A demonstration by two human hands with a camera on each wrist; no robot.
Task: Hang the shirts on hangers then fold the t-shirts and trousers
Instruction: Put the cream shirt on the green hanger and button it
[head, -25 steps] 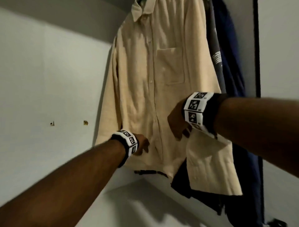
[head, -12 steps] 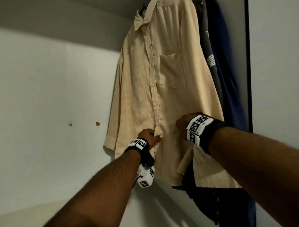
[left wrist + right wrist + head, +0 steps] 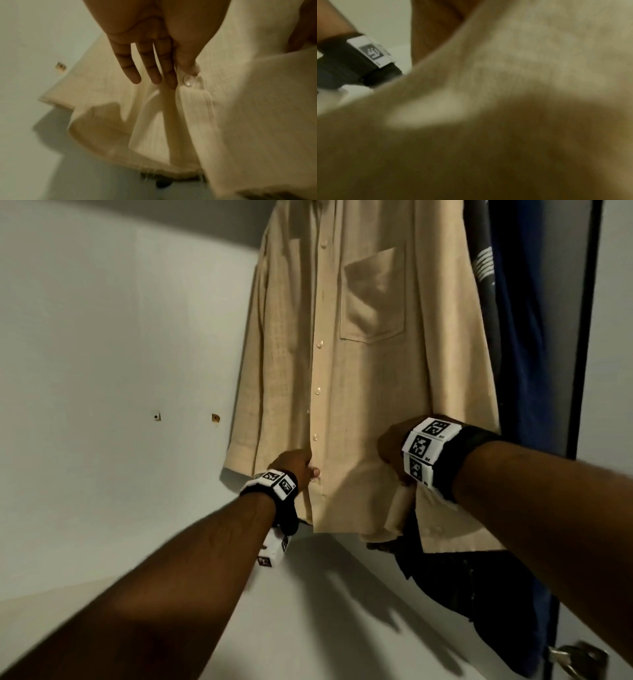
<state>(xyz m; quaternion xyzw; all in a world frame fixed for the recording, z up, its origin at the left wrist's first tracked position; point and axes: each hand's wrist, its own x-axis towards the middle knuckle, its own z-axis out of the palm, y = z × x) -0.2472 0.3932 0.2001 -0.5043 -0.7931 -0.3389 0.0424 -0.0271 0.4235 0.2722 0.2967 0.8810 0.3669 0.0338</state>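
One beige shirt (image 3: 359,378) hanging. Left hand (image 3: 296,465) pinches its button edge; left wrist view alone shows the button (image 3: 187,81). Right hand (image 3: 390,446) grips its hem; fingers hidden.

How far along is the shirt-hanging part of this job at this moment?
Done: the beige shirt already hangs beside the dark garments, its upper buttons fastened. In hand: the left hand pinches the placket by a low button, and the right hand grips the other front panel. Left: the bottom hem hangs open; no t-shirts or trousers are in view, so folding cannot be judged.
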